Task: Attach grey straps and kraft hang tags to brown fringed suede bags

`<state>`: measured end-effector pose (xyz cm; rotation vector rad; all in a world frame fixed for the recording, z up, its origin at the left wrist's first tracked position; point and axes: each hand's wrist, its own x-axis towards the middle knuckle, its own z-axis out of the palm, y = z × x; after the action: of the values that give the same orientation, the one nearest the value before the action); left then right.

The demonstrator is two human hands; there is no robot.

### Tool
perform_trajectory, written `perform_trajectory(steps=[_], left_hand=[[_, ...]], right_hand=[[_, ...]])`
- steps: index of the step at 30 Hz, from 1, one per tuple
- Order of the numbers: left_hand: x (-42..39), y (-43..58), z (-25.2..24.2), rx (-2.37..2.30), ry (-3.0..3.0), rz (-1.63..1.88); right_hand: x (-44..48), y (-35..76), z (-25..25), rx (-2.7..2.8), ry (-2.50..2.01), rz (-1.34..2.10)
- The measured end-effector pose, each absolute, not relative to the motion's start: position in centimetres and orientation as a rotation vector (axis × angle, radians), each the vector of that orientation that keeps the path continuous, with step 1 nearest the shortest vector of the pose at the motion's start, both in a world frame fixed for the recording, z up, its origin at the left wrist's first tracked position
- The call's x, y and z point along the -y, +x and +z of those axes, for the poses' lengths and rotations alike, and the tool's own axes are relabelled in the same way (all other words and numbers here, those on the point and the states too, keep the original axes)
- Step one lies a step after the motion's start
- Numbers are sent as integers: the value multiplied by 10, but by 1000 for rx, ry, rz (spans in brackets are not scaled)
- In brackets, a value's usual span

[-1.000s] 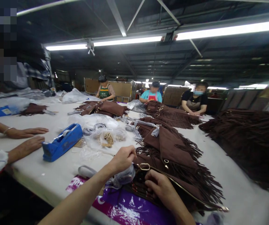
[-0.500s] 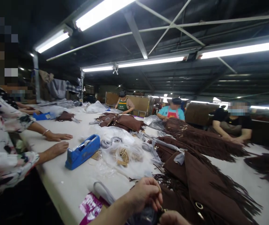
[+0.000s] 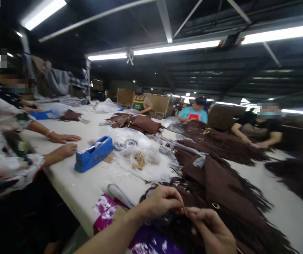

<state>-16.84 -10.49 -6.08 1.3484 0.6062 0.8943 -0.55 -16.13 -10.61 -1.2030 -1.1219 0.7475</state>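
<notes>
My left hand (image 3: 162, 201) and my right hand (image 3: 211, 225) meet at the front of the table, fingertips pinched close together. A thin yellowish strand or metal piece shows between them, too small to name. Beneath my hands lie the dark fringe and cloth of a brown fringed bag (image 3: 222, 183), which has a gold ring on it. Purple-and-white plastic packaging (image 3: 105, 211) is under my left forearm, with a grey wrapped strap (image 3: 118, 194) beside it.
A blue tape dispenser (image 3: 93, 154) stands left of a clear plastic bag of tan tags (image 3: 138, 158). More brown bags (image 3: 143, 124) lie farther back. A co-worker's hands (image 3: 64, 137) rest at the left table edge; several other people work around the table.
The view has tilted downward. My right hand has risen farther into sight and its fingertips have come up against those of my left hand.
</notes>
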Motion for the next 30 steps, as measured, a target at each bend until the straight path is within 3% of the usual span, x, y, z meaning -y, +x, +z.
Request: perform_trajectory(steps=[30], left_hand=[[105,-165,-67,-682,1656,955]], right_hand=[[155,-10,-102,1129,-1210,775]])
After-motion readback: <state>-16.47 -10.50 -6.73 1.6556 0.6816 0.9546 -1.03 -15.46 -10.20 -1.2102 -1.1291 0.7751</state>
